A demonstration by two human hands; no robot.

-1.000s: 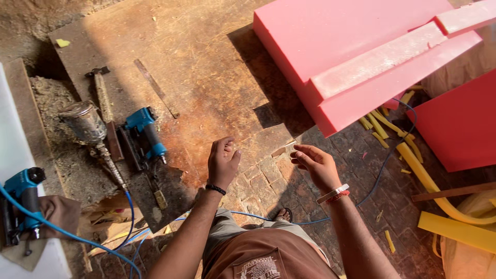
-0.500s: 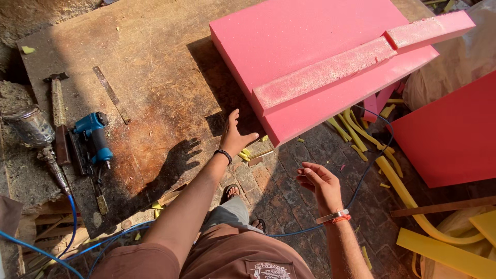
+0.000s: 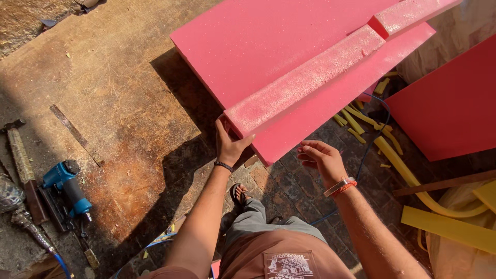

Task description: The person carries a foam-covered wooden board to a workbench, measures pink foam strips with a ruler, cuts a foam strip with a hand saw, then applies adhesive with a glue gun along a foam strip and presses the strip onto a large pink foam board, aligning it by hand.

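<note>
Head view: left hand (image 3: 231,143) clamps the pink strip's (image 3: 305,82) near end, fingertips hidden; right hand (image 3: 321,157) hovers apart, open, near the slab (image 3: 268,46).

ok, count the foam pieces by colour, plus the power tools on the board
Pink foam: 3, a big slab and two strips, long and short
Red foam panel: 1
Yellow foam offcuts: several, cannot tell exactly
Blue nail gun: 1
Countable total: 5

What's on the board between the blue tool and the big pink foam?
In the head view, a thin flat metal strip lies on the worn board between the blue tool and the pink foam slab.
</note>
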